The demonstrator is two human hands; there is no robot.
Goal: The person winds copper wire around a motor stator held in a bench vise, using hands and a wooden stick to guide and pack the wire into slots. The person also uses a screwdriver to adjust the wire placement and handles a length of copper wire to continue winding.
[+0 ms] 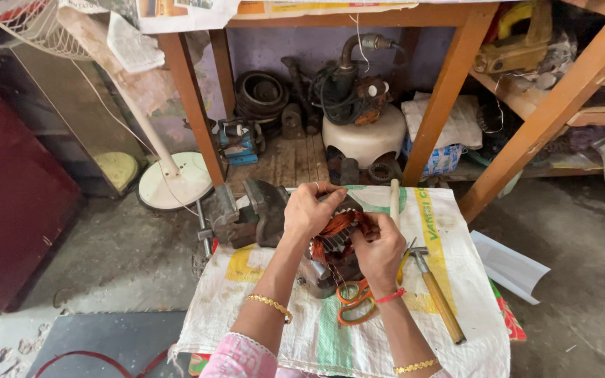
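1. Cluttered workshop floor: a woven white sack (449,294) is spread as the work surface in front of a wooden shelf frame (449,91), with an old pump motor (358,105) and a fan base (174,183) behind.
2. At mid-sack sits a motor stator (332,245) with copper windings, just beside a dark bench vise (246,213).
3. Left hand (307,210) is curled closed over the stator's top edge, gripping it.
4. Right hand (379,248) has its fingers pinched on the copper coil at the stator's right side.
5. Orange-handled scissors (355,301) lie just below the stator, touching the right wrist area; a wooden-handled hammer (437,294) lies near on the right.
6. Risk, as I judge it: the thin copper wire could kink or have its coating scraped against the steel core if pulled hard.
7. The stator might also tip on the soft sack, since only the left hand steadies it.
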